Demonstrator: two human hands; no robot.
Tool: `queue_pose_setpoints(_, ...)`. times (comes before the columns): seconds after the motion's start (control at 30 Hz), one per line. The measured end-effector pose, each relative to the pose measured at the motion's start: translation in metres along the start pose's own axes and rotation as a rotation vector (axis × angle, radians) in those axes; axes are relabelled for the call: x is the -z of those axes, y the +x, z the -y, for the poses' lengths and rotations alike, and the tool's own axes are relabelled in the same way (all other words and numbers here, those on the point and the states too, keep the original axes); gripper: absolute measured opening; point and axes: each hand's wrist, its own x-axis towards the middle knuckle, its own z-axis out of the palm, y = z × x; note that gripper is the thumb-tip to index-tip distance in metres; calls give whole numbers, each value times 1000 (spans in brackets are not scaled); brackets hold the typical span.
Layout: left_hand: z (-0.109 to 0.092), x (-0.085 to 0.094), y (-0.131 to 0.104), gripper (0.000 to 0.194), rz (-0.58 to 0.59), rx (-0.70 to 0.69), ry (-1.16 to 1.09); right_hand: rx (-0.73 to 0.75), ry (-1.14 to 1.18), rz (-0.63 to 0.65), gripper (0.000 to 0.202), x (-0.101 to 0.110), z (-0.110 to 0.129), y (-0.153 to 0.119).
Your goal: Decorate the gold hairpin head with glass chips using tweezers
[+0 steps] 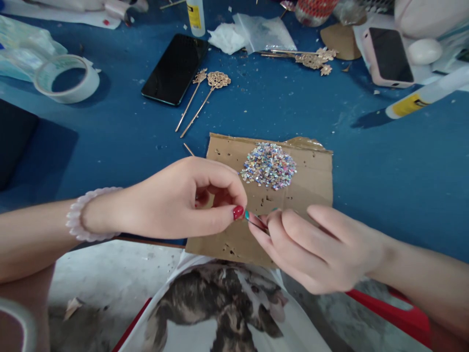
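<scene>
My left hand (pixel 198 203) is closed in a pinch above the cardboard, thumb against forefinger. A thin copper-coloured stick (pixel 188 149) pokes out behind it, in line with the fingertips, and looks like the shaft of a hairpin held there; its head is hidden. In my right hand (pixel 315 244) is a pair of slim metal tweezers (pixel 259 224), the tips meeting the left fingertips. What lies between the tips is too small to tell. Just beyond the hands, a pile of glittering shell-like chips (pixel 270 165) rests on the cardboard sheet (pixel 311 178).
Two gold hairpins (pixel 219 80) lie beside a black phone (pixel 175 69). More ornate hairpins (pixel 313 59) are farther right, near a pink-cased device (pixel 390 56). Glue bottles (pixel 412 104) are at right and back. A tape roll (pixel 66 79) sits at left on the blue table (pixel 120 142).
</scene>
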Motion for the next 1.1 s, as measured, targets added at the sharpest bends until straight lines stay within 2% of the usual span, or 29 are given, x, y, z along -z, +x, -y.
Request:
queue_pose_setpoints(0.2,0,-1,0,12,24,50,-33,0,0,-4,9,-2,0,-1)
queue_pose_setpoints(0.5,0,2,0,10,71,120,-7,6,1,24,9,0,1,0)
queue_pose_setpoints(1.1,0,2,0,11,121,153,-55,42,-6,28,13,1,0,-1)
